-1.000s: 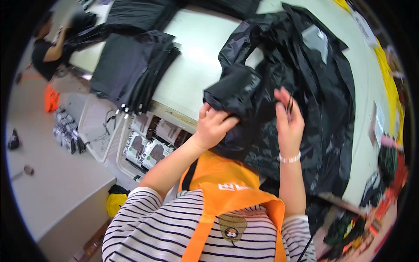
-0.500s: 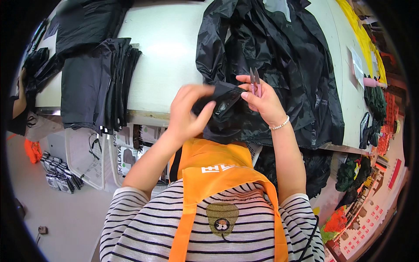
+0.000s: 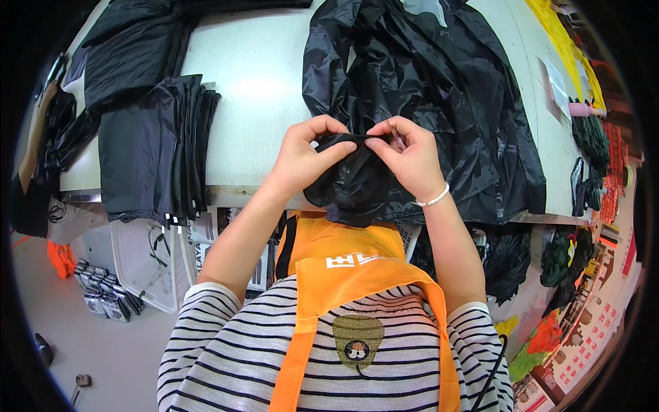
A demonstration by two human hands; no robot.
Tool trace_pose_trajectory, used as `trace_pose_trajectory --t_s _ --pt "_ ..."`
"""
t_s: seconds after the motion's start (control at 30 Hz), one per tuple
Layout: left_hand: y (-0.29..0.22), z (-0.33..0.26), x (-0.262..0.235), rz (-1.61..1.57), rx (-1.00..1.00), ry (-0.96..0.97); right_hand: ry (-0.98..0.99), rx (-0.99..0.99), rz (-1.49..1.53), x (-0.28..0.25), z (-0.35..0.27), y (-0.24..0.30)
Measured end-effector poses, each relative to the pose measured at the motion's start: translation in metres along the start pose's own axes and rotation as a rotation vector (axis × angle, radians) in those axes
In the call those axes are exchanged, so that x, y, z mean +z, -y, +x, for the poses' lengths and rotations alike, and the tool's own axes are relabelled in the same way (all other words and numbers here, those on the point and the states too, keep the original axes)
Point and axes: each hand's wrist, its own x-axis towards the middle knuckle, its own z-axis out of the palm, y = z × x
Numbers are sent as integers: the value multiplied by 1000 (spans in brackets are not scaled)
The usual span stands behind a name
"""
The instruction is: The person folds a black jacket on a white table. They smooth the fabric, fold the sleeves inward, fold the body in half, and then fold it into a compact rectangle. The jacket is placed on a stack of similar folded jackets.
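- Where the left edge curves, a co-worker's arm [image 3: 34, 141] shows, bent up beside dark fabric.
- On the floor below lie an orange item [image 3: 61, 260] and a heap of small packets [image 3: 103, 293].
- A stack of folded black garments [image 3: 137, 154] lies on the left part of the counter [image 3: 250, 82], its lower end hanging past the near edge; a white basket [image 3: 141, 264] sits underneath.
- The person's left hand [image 3: 305, 154] pinches a gathered edge of black fabric between thumb and fingers.
- That edge belongs to a large black garment [image 3: 446, 154], spread wrinkled over the middle of the counter, its near part bunched between the hands.
- Below it are the wearer's orange apron [image 3: 350, 250] and striped shirt [image 3: 240, 350].
- The right hand [image 3: 412, 154] pinches the same edge, its thumb tip near the left one; a slim tool [image 3: 397, 137], partly hidden, is among its fingers. A white bracelet [image 3: 434, 197] circles the wrist.
- Toward the right edge are a white sheet [image 3: 557, 86], a pink roll [image 3: 585, 110] and yellow fabric [image 3: 575, 58].
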Motion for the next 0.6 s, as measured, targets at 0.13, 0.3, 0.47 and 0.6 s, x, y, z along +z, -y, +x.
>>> trace_pose_trajectory --t_s 0.13,0.3,0.47,0.6 --pt "-7 -2 2 562 673 -272 -232 -580 -391 6 -7 -7" --pt "0 -10 4 690 929 -387 -315 -827 -512 8 -13 -11" --pt "-7 -11 6 626 838 -376 -248 -814 -533 7 -21 -9" --pt "-10 -13 2 651 885 -340 2 -511 -303 9 -27 9"
